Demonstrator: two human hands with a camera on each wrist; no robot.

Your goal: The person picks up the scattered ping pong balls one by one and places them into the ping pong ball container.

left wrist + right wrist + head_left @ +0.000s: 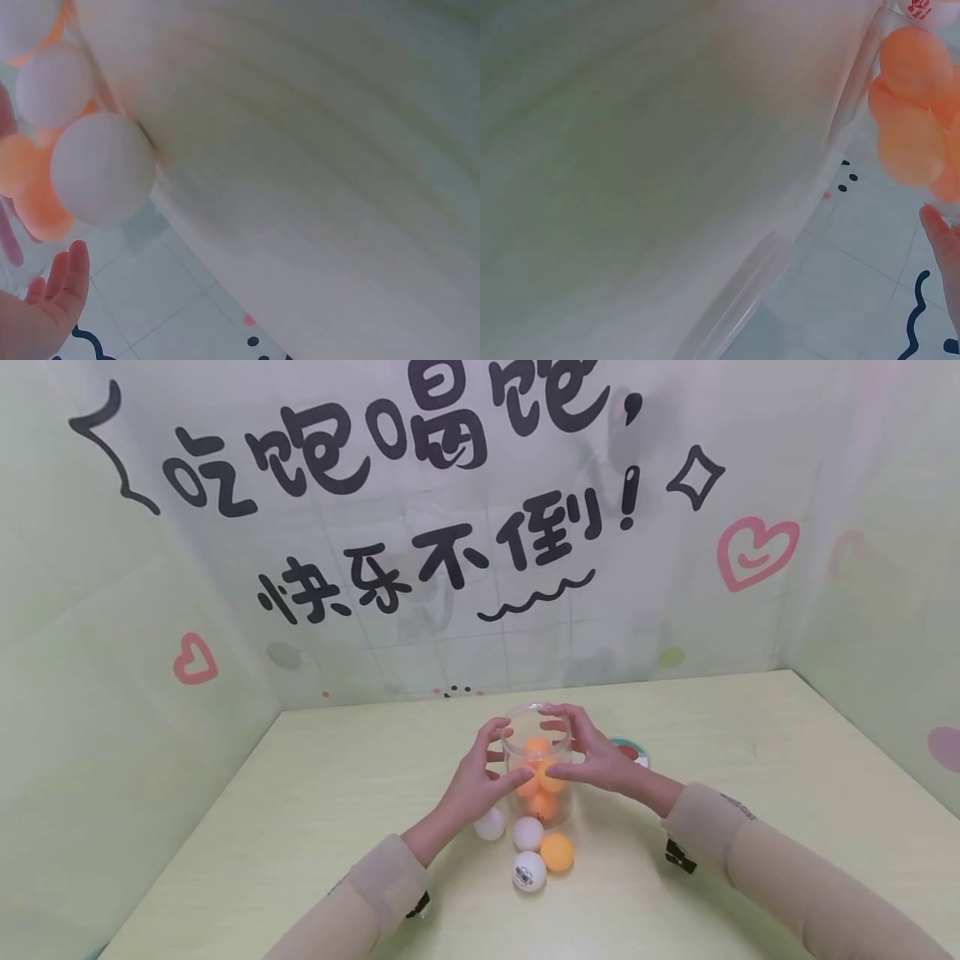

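A clear plastic jar (536, 731) stands on the table with several orange ping-pong balls (542, 806) inside it. My left hand (483, 777) grips the jar's left side, its thumb across the front. From the right, my right hand (596, 756) holds the jar near the rim, thumb also at the front. Just before the jar lie a white ping-pong ball (528, 833), a printed white ball (529, 872) and a loose orange ball (557, 852). Another white ball (490, 824) sits under my left hand. Each wrist view shows only part of its hand beside the balls.
A round flat thing in teal, red and white (632, 750) lies behind my right wrist, partly hidden. The pale wooden table (300, 827) ends at a wall sheet (420, 643) with black lettering at the back. Similar pale sheets rise at both sides.
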